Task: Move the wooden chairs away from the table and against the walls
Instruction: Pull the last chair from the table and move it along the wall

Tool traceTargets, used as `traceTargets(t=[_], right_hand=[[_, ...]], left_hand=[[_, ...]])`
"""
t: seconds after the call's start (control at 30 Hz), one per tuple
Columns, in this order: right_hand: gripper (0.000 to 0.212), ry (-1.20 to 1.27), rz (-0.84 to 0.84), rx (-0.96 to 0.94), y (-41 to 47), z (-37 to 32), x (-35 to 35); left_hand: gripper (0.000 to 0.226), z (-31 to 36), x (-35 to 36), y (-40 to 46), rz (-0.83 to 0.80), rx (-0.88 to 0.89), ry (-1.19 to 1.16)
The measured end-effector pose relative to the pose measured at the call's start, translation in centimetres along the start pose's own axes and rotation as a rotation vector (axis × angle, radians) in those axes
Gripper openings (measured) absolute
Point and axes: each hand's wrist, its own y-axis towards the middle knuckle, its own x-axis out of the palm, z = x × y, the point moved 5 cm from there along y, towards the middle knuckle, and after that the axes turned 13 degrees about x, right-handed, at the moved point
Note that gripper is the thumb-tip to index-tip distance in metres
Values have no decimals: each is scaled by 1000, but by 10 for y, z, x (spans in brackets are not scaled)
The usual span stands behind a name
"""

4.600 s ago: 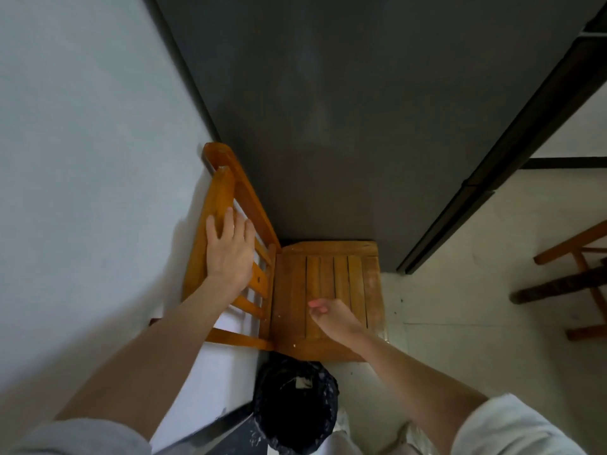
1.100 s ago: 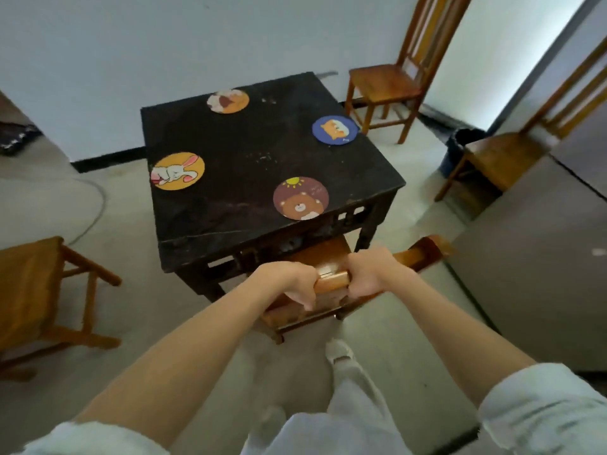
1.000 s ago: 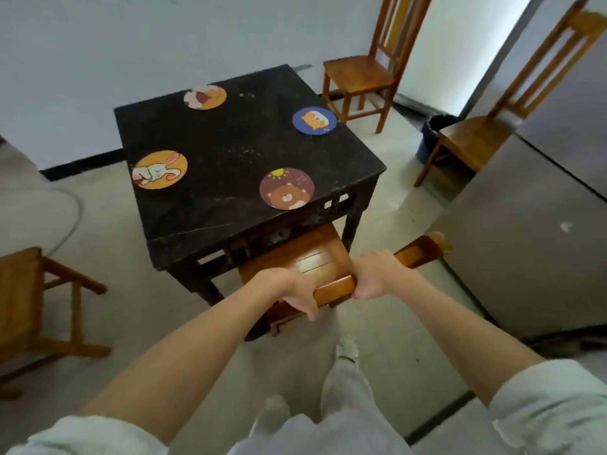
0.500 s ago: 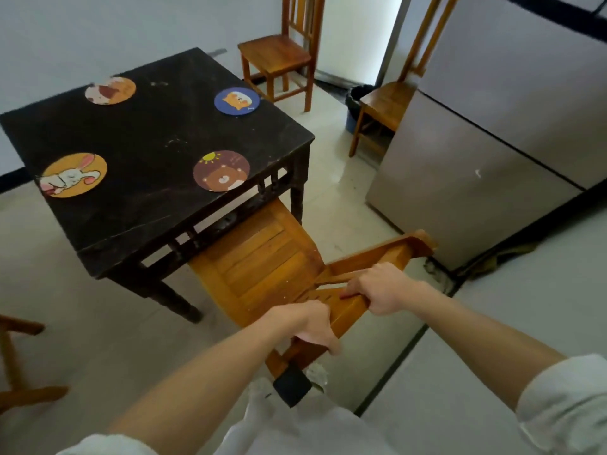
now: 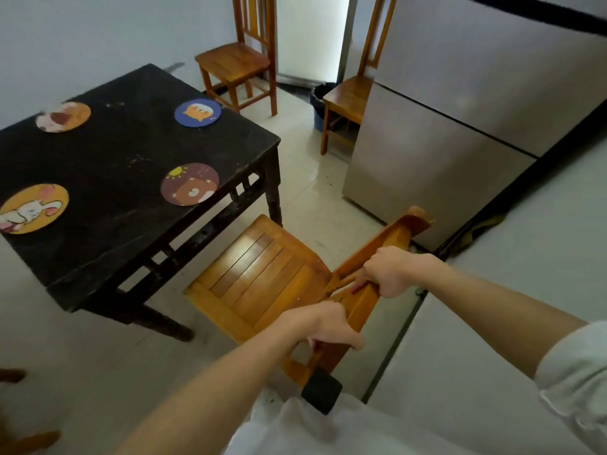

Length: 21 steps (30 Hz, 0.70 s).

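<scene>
Table [image 5: 108,165], dark and square, stands ahead and to the left of both hands, with four round picture mats [image 5: 190,184] on its top. Wooden chair [image 5: 262,277] sits between the table and the hands, its slatted seat clear of the table's edge, its backrest nearest the person and running diagonally.

Left hand [image 5: 323,325] is closed around the lower end of the backrest's top rail; grip firm, fingers wrapped under. Right hand [image 5: 389,272] is closed on the same rail further up, thumb side toward the seat. Both hold the chair and nothing else.

Handling judgement: solid timber, rigid, moderately heavy; the varnish may be slightly slick. The top rail serves for dragging or tilting; a lift proper would be steadier with one hand under the seat. Legs may catch on the floor.

Beyond the right hand stands a grey fridge [image 5: 443,149], near the rail's upper end. Two further chairs, one [image 5: 236,64] by the far wall and one [image 5: 349,93] beside the fridge, appear already placed.
</scene>
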Motion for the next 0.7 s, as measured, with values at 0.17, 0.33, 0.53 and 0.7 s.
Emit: traceTargets(t=[0.17,0.33,0.53,0.7], right_hand=[[32,4,-41,72,0,9,-2],[33,22,-74,101,-2,15,-3],[40,24,-94,129,-3,26,-9],[41,39,-97,154,-4,34,-7]], left_hand=[[43,3,-1,6,-45,27,-49],[37,9,-2,13,-56,45,-59],[55,15,-11,19,2,57,-45],[55,22,-11,24,6,42,-58]])
